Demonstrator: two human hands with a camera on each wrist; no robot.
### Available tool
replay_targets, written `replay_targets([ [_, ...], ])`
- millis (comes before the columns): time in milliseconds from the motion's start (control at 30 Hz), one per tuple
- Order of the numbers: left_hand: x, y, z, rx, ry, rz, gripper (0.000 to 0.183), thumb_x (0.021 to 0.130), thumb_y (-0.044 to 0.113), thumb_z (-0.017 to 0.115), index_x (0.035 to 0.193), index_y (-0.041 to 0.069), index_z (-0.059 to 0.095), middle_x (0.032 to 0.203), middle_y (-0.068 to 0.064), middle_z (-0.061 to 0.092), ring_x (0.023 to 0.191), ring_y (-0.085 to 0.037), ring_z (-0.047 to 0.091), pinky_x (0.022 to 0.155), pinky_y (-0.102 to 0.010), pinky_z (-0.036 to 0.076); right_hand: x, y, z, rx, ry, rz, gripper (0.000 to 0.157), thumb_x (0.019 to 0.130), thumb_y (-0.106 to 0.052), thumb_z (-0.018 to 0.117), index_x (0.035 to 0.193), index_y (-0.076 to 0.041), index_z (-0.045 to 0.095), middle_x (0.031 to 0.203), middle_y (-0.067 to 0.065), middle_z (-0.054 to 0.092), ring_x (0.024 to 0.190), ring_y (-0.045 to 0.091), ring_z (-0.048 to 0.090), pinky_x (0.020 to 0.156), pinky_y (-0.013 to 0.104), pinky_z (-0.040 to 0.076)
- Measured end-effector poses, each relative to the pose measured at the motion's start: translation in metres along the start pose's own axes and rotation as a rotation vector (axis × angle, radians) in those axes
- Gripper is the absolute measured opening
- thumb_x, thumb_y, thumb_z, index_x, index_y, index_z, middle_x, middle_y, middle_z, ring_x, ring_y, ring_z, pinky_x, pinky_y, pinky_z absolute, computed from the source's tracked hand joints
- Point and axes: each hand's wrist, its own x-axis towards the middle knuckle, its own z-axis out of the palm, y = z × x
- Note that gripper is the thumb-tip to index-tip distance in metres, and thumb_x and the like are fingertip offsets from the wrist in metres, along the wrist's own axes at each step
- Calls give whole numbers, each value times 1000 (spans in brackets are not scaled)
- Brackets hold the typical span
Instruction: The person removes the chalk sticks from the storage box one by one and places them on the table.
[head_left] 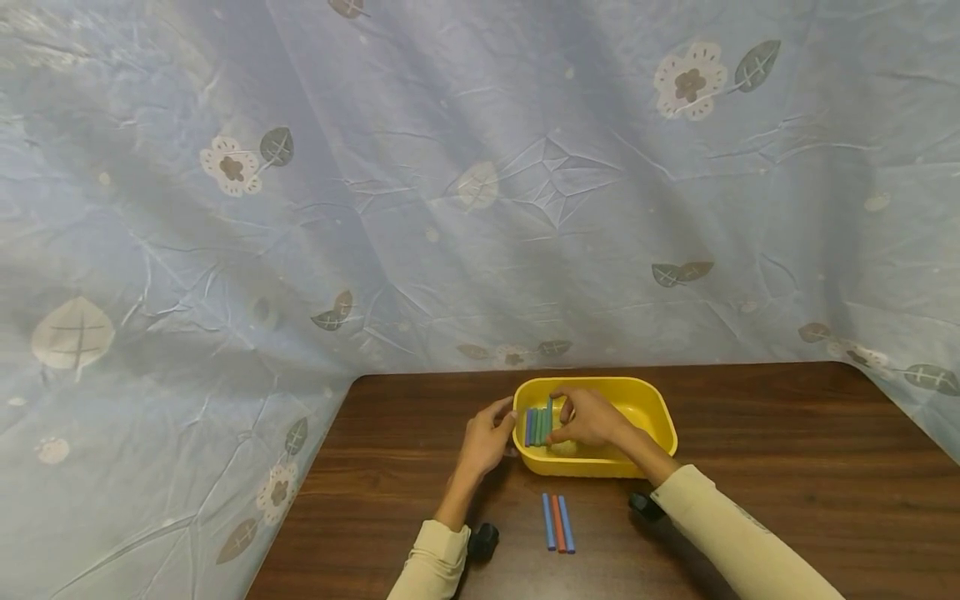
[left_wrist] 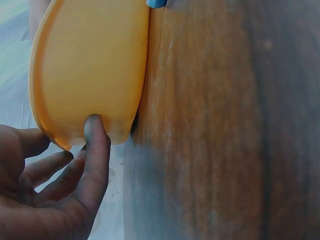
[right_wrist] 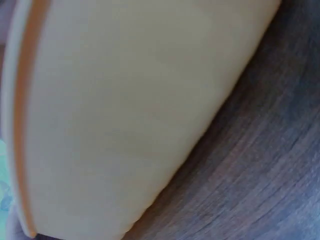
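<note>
A yellow plastic tub (head_left: 611, 468) stands on the table. My left hand (head_left: 483, 439) holds it at its left end, the thumb at the rim. In the left wrist view a fingertip (left_wrist: 93, 125) presses on the tub's outer wall. Inside the tub, my right hand (head_left: 592, 417) pinches a green chalk-like stick (head_left: 549, 410) between thumb and forefinger. Several more such sticks, green ones (head_left: 538, 427) and a purple-blue one (head_left: 529, 427), lie side by side at the tub's left end. The tub wall (right_wrist: 115, 110) hides the right hand's fingers in the right wrist view.
In front of the tub, two blue sticks (head_left: 548, 523) and a red stick (head_left: 558, 525) lie side by side on the dark wooden table (head_left: 397, 450). A pale floral sheet (head_left: 465, 250) hangs behind the table's far edge. Each wrist wears a black device (head_left: 483, 542).
</note>
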Motion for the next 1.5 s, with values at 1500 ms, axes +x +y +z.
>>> replay_targets([
  [1500, -1, 0, 0, -20, -8, -2, 46, 111, 19, 58, 154, 2, 57, 132, -29, 71, 97, -39, 77, 67, -47, 71, -83, -25, -12, 45, 64, -225, 75, 85, -40, 92, 143, -4, 60, 89, -5, 69, 73, 2, 60, 66, 19, 55],
])
